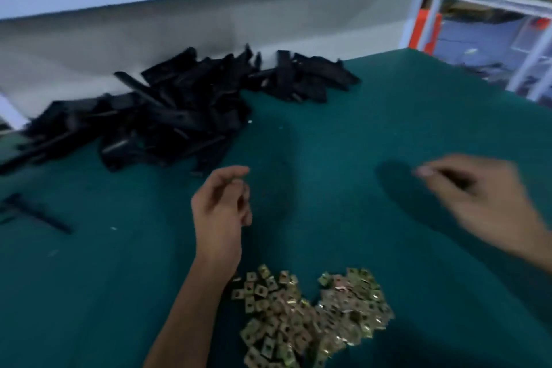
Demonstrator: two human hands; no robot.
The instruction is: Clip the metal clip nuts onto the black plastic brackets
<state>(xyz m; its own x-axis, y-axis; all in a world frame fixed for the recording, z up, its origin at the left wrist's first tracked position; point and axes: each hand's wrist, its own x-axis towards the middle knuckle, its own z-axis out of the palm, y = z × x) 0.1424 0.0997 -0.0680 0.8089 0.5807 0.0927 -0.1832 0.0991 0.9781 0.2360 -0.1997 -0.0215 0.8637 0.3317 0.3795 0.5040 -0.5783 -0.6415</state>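
Here, two hands, one clip nuts heap, two brackets piles.

I'm at a workshop assembly bench: green mat, bracket heap at its back, clip nuts nearest me.

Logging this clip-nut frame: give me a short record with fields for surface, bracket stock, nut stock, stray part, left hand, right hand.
surface: green mat
bracket stock: black brackets heaped at the far left against the wall
nut stock: clip nuts piled near the front edge
stray part: lone bracket far left
left hand: left hand above the mat, fingers loosely curled, contents unclear
right hand: right hand blurred, grip unclear
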